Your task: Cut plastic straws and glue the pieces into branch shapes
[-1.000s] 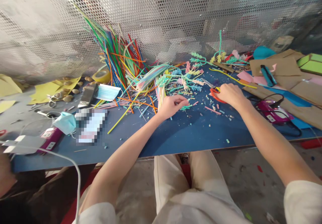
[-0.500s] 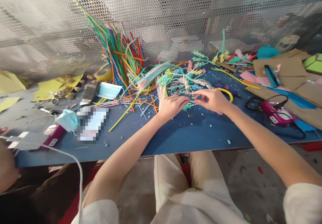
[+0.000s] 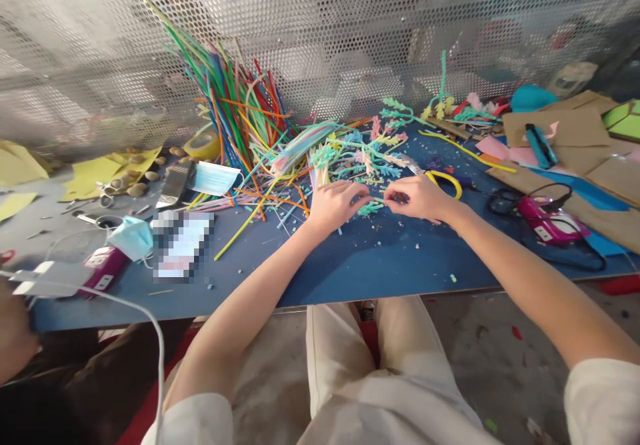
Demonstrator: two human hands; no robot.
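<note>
My left hand is closed in a pinch at the middle of the table. Across a small gap, my right hand pinches too, thumb against fingers. Between them runs a thin pale green pipe cleaner, its ends hidden in my fingers. Below and behind it lie cut green pipe cleaner pieces. Just beyond my hands is a pile of pastel twisted pipe cleaner sprigs. Yellow-handled scissors lie beside my right hand, partly covered by it.
A big bundle of coloured pipe cleaners leans on the perforated metal screen. To the left are a phone, face masks and a magenta power strip. Rightward are another power strip and brown cardboard. A person's hand shows far left.
My fingertips have drawn slightly apart, and the thin pipe cleaner between them now shows more clearly. The scissors' handle is more exposed. The view has shifted a little.
</note>
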